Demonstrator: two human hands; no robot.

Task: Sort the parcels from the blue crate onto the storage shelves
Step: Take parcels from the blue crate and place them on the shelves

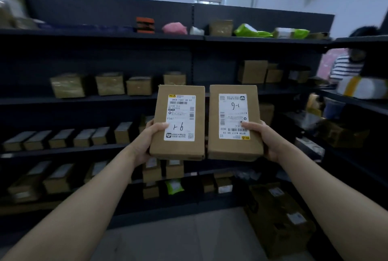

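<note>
Two flat brown cardboard parcels are held up side by side in front of the dark storage shelves (pixel 105 99). My left hand (pixel 147 141) grips the left parcel (pixel 178 149) at its lower left corner, thumb on its white label. My right hand (pixel 264 139) grips the right parcel (pixel 233 147) at its lower right corner, thumb on its label, which is upside down. Both labels carry handwritten marks. The blue crate is out of view.
Shelves hold several brown boxes (pixel 109 83) on the middle levels and soft bags, pink (pixel 174 28) and green (pixel 252 30), on the top level. Large cartons (pixel 279 214) stand on the floor at lower right. A person in a striped shirt (pixel 344 67) stands at far right.
</note>
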